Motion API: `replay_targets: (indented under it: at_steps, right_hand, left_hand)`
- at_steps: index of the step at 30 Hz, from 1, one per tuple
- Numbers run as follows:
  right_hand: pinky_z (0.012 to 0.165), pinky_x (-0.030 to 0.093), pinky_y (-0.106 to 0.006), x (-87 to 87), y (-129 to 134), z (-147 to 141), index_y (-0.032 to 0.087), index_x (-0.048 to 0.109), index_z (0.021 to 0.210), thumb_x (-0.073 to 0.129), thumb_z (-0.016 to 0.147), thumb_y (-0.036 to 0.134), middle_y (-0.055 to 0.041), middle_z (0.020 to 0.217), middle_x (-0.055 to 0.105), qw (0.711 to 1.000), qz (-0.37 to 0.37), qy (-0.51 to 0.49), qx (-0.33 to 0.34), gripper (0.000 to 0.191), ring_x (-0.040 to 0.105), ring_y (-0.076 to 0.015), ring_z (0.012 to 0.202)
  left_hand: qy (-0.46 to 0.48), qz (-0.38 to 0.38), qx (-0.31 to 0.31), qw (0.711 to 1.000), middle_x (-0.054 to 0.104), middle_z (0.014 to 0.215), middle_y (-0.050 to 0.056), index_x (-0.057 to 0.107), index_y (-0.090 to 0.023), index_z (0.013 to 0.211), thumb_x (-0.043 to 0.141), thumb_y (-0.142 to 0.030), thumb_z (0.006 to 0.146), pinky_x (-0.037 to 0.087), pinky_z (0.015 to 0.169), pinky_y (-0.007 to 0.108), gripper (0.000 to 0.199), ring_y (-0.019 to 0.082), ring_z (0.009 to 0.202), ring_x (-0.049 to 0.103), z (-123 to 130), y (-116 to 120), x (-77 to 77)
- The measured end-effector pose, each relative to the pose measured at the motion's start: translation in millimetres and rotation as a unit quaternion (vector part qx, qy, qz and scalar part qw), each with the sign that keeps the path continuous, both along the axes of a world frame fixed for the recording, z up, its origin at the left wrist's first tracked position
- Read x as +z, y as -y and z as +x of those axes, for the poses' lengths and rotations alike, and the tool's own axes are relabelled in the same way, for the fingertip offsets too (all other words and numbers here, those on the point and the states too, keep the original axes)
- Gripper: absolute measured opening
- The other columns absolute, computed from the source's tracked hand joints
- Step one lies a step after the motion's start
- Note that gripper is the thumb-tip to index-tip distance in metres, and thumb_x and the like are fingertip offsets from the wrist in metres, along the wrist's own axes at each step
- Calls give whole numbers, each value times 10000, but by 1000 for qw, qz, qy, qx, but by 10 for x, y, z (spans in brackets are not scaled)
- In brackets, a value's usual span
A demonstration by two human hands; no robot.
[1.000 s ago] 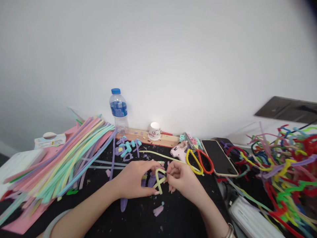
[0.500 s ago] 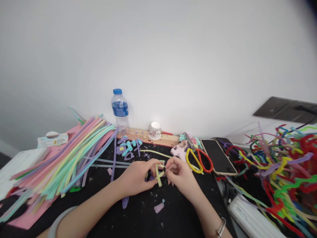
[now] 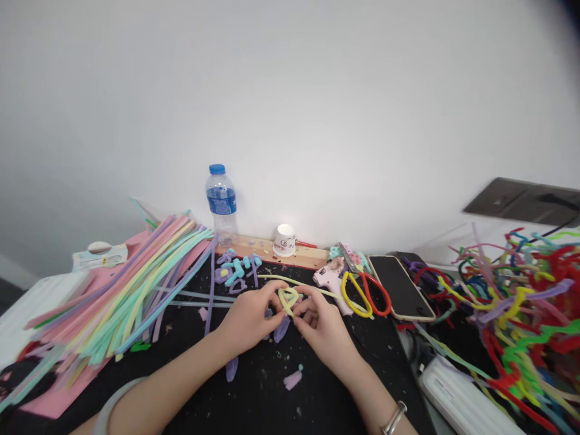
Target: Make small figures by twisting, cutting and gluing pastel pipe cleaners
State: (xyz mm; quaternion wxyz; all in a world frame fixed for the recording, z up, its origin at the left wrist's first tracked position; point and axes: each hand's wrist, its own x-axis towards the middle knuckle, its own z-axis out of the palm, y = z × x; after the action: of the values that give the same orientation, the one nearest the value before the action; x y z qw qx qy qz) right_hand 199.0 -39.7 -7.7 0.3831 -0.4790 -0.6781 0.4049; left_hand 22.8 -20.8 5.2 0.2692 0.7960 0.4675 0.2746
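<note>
Between my fingertips is a pale yellow pipe cleaner (image 3: 287,296), bent into a small closed loop. My left hand (image 3: 252,319) pinches its left side, and my right hand (image 3: 319,319) grips its right side with thumb and forefinger. Just below the loop lies a purple pipe cleaner piece (image 3: 281,330), partly covered by my left fingers. Behind my hands a straight yellow pipe cleaner (image 3: 281,278) stretches across the black mat. Scissors (image 3: 368,294) with yellow and red handles lie to the right of my right hand, beside a pale pink glue gun (image 3: 331,281).
Pastel pipe cleaners (image 3: 149,278) are heaped at left, and a colourful tangle of pipe cleaners (image 3: 525,314) at right. A water bottle (image 3: 221,202), a paper cup (image 3: 285,240) and small twisted purple and blue shapes (image 3: 235,269) stand behind. A phone (image 3: 401,287) lies right of the scissors.
The yellow pipe cleaner's crossed end, which hung down, is now folded up into a rounded, closed loop. My right hand has shifted slightly, and more of the purple piece shows.
</note>
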Motion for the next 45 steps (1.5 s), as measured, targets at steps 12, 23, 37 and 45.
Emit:
replay_targets:
  at_steps: [12,23,37,45]
  right_hand:
    - [516,454,-217,-45,-31,33,234,474,1170,497,781,115,5,800,607,1000,9,-9,-21,408,540,-106,548]
    - [479,443,-206,-41,-47,62,239,498,1210,479,794,119,-6,811,620,999,20,-38,-11,433,515,-91,505]
    - [478,399,-207,16,-69,87,179,666,811,546,791,144,-6,641,631,998,31,26,-48,126,528,-107,494]
    - [518,443,-220,90,-42,115,179,628,866,540,806,203,-17,697,646,985,111,87,-99,109,549,-122,538]
  left_hand:
    - [30,7,5,1000,658,720,-54,443,-233,1148,556,-240,774,324,494,215,390,100,479,437,-3,-23,-42]
    - [61,2,15,998,582,656,-45,422,-207,1234,588,-328,773,347,511,222,505,96,484,412,-22,-38,-29]
    - [236,-128,-12,963,607,842,12,535,-170,937,610,-253,772,482,703,263,199,139,777,586,-11,-103,-49]
    - [323,-180,-7,929,580,786,-12,518,-167,840,647,-234,737,470,727,261,178,126,761,582,11,-119,-57]
